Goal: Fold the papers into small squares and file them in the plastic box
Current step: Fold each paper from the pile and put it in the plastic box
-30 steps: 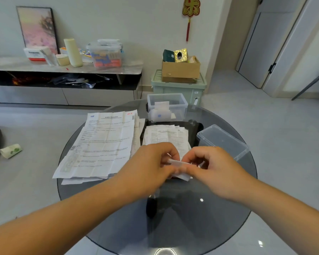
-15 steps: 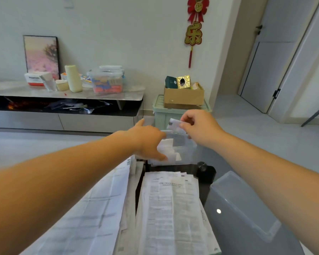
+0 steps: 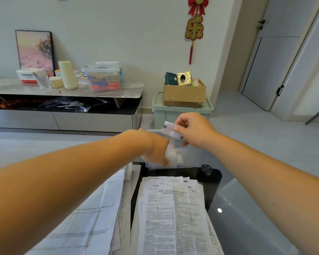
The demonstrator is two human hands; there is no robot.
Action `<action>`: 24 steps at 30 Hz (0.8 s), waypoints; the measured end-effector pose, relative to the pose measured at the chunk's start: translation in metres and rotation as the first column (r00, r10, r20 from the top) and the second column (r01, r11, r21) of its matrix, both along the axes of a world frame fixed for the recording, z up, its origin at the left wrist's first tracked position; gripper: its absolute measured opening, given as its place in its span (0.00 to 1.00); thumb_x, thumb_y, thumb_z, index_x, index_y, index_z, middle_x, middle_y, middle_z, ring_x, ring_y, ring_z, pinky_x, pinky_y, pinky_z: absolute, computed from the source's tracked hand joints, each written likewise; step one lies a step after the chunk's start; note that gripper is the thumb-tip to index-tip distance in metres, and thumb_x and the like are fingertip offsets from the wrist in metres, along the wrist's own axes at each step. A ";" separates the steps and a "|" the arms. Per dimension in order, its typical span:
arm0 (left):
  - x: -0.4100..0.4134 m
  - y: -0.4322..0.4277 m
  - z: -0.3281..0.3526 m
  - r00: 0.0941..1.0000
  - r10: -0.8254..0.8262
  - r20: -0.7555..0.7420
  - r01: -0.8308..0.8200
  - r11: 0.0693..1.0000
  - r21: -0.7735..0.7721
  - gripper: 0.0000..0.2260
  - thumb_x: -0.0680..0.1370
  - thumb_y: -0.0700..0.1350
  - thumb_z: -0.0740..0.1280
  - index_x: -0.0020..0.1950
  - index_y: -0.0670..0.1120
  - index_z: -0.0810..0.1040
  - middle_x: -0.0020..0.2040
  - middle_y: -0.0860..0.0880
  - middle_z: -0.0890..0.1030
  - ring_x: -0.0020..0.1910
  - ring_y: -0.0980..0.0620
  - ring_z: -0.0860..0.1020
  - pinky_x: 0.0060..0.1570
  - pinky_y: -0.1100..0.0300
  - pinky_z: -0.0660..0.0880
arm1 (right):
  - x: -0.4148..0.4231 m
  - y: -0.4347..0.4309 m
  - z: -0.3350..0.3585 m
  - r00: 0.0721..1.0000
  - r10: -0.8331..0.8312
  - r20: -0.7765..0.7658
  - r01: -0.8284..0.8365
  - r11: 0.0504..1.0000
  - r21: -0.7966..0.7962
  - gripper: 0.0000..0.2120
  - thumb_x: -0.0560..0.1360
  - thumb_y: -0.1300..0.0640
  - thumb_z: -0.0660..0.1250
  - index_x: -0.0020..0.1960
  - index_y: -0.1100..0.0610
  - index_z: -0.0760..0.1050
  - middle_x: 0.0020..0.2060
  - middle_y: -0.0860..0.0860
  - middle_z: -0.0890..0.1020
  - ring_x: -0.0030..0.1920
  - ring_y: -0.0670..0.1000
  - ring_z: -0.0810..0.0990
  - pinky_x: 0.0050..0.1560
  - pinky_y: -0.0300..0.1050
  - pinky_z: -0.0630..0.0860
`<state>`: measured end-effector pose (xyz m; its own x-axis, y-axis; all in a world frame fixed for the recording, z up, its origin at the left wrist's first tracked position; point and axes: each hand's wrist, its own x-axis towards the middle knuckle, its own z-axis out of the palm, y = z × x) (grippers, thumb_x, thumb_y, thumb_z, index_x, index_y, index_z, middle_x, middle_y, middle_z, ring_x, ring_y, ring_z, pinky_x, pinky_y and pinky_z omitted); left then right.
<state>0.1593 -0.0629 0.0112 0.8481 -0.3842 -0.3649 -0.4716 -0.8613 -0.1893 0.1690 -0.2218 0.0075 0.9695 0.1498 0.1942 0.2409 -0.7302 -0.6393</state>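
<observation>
Your right fingers pinch one folded paper, thumb on its near face and the other fingers curled behind it; your right hand holds it just above centre frame, over the open top of the one clear plastic box, apart from the rim. The paper is a small white wad with a dark printed strip at its left end; how many folds it has is too small to tell.

Your left hand reaches over the box's left side with its fingers bent down inside; one fingertip pokes up past the far rim, and the thumb lies low by the folded pieces already in the box. I cannot tell whether those fingers grip anything or only touch, since the back of the hand hides them; the pieces blur through the wall and cannot be counted.

Nearer you, on the dark glass table, lie two stacks of unfolded printed sheets: the left stack, partly under your forearm, and the middle stack, both cut off by the bottom edge. One second clear container fills the lower right, also cut off.
</observation>
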 end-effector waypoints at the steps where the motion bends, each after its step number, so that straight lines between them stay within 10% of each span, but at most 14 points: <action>1: 0.000 0.000 -0.001 1.000 -0.006 0.010 0.007 1.000 -0.025 0.27 0.80 0.65 0.60 0.70 0.49 0.66 0.49 0.51 0.71 0.52 0.46 0.70 0.70 0.41 0.62 | 0.000 0.000 0.000 1.000 0.002 -0.002 -0.002 1.000 -0.012 0.03 0.80 0.57 0.67 0.47 0.54 0.77 0.44 0.53 0.81 0.39 0.53 0.83 0.35 0.44 0.83; 10: 0.002 0.005 -0.005 1.000 0.005 0.013 -0.004 0.995 -0.095 0.26 0.77 0.63 0.66 0.66 0.47 0.71 0.55 0.48 0.79 0.53 0.46 0.78 0.54 0.52 0.76 | 0.001 0.014 -0.004 0.995 0.069 -0.066 -0.084 0.961 -0.263 0.05 0.83 0.55 0.57 0.49 0.53 0.68 0.46 0.54 0.79 0.47 0.57 0.82 0.45 0.53 0.78; 24: -0.002 0.008 -0.010 0.994 -0.038 0.107 0.052 0.990 -0.129 0.13 0.78 0.61 0.66 0.54 0.53 0.77 0.46 0.53 0.77 0.55 0.48 0.73 0.65 0.44 0.57 | 0.001 0.014 0.003 0.980 0.119 -0.158 -0.162 0.940 -0.299 0.06 0.84 0.55 0.55 0.54 0.56 0.68 0.48 0.56 0.80 0.49 0.58 0.81 0.48 0.54 0.77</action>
<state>0.1568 -0.0547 0.0016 0.8596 -0.4616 -0.2192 -0.4941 -0.8602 -0.1260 0.1699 -0.2079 0.0106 0.9481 0.3177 -0.0151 0.2822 -0.8621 -0.4210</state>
